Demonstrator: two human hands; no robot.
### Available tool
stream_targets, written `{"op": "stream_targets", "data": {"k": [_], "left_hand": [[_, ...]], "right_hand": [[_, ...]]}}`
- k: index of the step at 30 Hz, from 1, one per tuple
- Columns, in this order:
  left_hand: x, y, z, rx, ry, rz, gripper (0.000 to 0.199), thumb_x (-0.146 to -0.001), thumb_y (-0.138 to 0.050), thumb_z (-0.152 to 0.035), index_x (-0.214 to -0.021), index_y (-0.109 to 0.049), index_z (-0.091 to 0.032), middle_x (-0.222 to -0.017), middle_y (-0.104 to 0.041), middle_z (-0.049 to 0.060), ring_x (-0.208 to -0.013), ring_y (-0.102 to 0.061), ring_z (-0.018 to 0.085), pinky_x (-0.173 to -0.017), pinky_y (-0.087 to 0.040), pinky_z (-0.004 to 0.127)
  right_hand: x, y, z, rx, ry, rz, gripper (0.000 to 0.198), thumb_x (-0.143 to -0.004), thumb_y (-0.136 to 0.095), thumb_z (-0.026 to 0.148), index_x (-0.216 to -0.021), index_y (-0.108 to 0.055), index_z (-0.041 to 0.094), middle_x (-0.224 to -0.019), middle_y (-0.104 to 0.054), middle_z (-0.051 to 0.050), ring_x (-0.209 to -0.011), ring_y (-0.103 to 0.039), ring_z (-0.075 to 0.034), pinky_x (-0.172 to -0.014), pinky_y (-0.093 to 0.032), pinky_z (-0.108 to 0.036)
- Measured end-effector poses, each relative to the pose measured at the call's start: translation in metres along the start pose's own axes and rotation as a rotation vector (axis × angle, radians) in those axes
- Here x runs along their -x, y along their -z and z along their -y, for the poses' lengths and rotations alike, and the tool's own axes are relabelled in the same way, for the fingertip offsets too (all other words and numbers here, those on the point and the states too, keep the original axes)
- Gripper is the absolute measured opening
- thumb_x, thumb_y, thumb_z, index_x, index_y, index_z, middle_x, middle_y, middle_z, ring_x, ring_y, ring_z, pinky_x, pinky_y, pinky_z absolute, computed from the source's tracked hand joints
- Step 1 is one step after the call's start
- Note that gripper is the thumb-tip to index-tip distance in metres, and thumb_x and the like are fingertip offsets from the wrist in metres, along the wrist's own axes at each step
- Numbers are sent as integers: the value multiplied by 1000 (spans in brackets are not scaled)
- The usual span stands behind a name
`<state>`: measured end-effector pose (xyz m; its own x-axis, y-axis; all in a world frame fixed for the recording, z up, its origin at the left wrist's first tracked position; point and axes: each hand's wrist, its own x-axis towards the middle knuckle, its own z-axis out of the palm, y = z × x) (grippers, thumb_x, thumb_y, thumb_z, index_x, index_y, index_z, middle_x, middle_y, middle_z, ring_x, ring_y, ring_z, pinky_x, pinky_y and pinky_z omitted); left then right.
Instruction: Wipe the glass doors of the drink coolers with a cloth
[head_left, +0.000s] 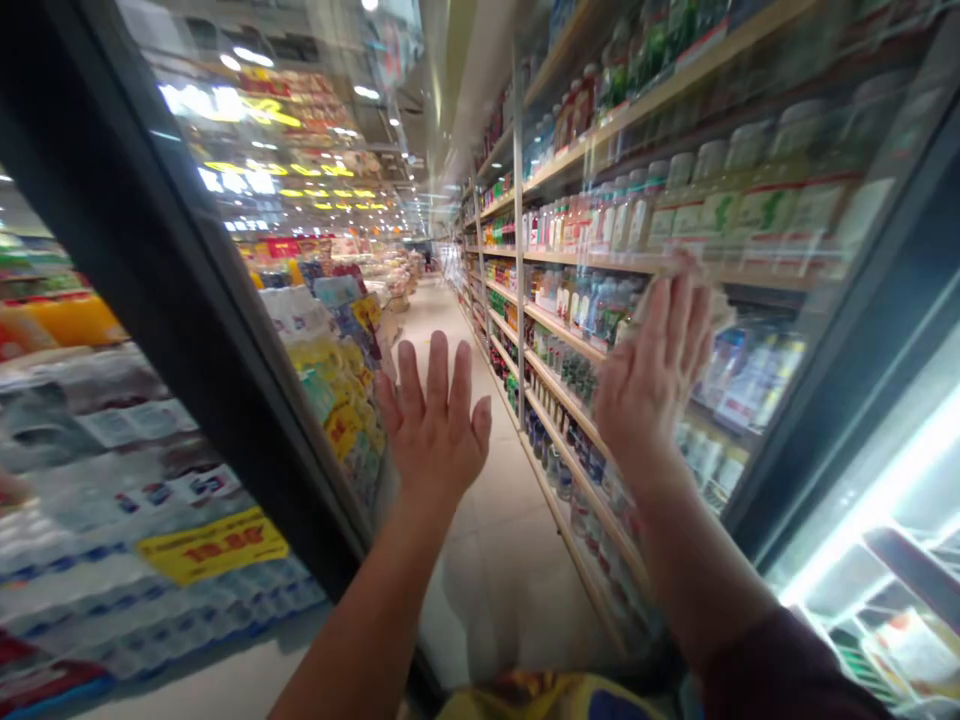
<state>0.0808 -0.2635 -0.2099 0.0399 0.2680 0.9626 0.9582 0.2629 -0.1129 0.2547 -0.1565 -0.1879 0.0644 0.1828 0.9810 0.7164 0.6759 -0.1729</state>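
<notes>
In front of me a glass door with a dark frame (217, 340) fills the view, with faint reflections on its pane. My left hand (435, 430) lies flat against the glass, fingers spread, holding nothing. Higher and to the right, my right hand (654, 375) is pressed to the pane with its fingers together. Under its fingers a pale cloth (721, 310) shows at the edge, slightly blurred. Most of that cloth is hidden behind the hand.
Through the glass, shelves of bottles (570, 260) run along the right of a tiled aisle (480, 560). Wrapped bottle packs with a yellow price sign (214, 545) stand at left. A lit cooler interior (900, 600) is at lower right.
</notes>
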Motion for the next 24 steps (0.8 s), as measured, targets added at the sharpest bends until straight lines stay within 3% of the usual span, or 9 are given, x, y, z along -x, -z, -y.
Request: {"op": "stream_targets", "data": {"k": [3,6,10,12,14,17,19,21,24], "left_hand": [[-1,-2,3,17,-3,-8,65,-102,-41,-41,-161,-19,-23,-165,-22,10,-155,-7,31,-125,-8,58],[-1,-3,6,43,-13,-22,64,-102,-42,-42,-160,-22,-22,-164,-24,10,-155,-7,30,-125,-5,57],[-1,-5,5,69,0,-36,63,-102,-40,-42,-160,-24,-23,-164,-25,8,-155,-7,29,-126,-3,55],[-1,-6,5,84,11,-36,62,-102,-39,-43,-160,-23,-24,-164,-25,7,-155,-7,29,-126,-2,55],[-1,-6,4,93,13,-37,63,-102,-40,-43,-160,-22,-25,-164,-24,7,-155,-7,29,-126,-1,55],[-2,-6,5,92,8,-35,65,-102,-43,-43,-160,-21,-25,-164,-23,7,-155,-7,29,-126,-1,55],[-2,-6,6,114,14,-27,65,-101,-44,-44,-160,-23,-25,-164,-24,7,-155,-7,29,-126,0,54],[-2,-6,6,129,22,-25,63,-102,-42,-44,-159,-26,-24,-164,-26,7,-155,-6,29,-126,0,55],[-2,-6,5,116,17,-33,62,-102,-42,-43,-159,-26,-25,-164,-25,6,-155,-6,28,-126,0,54]], "right_hand": [[21,-4,31,-24,261,126,65,-97,-38,26,-160,-25,18,-162,-36,-7,-155,-20,-26,-125,-19,-50],[38,-3,26,-49,468,178,63,-96,-43,28,-158,-31,23,-158,-43,-2,-152,-29,-21,-127,-15,-43],[19,-1,-20,-7,150,9,64,-97,-34,27,-160,-25,16,-161,-37,-11,-153,-25,-29,-123,-22,-54],[16,-3,-21,-8,6,-61,64,-98,-31,26,-160,-23,12,-162,-33,-15,-154,-22,-32,-121,-23,-58],[31,-8,-1,-26,18,-39,65,-97,-35,26,-160,-24,12,-160,-36,-15,-154,-22,-32,-122,-23,-56],[64,-12,30,-82,323,79,63,-96,-45,27,-157,-34,18,-155,-48,-6,-152,-29,-24,-128,-13,-45],[73,-11,25,-91,453,115,61,-96,-48,29,-155,-38,22,-152,-52,-2,-150,-33,-20,-129,-10,-41],[65,-6,-2,-47,377,87,62,-97,-47,30,-156,-35,21,-153,-50,-5,-151,-31,-23,-128,-15,-44],[45,-1,-38,14,100,-22,62,-100,-39,29,-159,-26,15,-159,-40,-15,-153,-26,-30,-123,-25,-53]]}}
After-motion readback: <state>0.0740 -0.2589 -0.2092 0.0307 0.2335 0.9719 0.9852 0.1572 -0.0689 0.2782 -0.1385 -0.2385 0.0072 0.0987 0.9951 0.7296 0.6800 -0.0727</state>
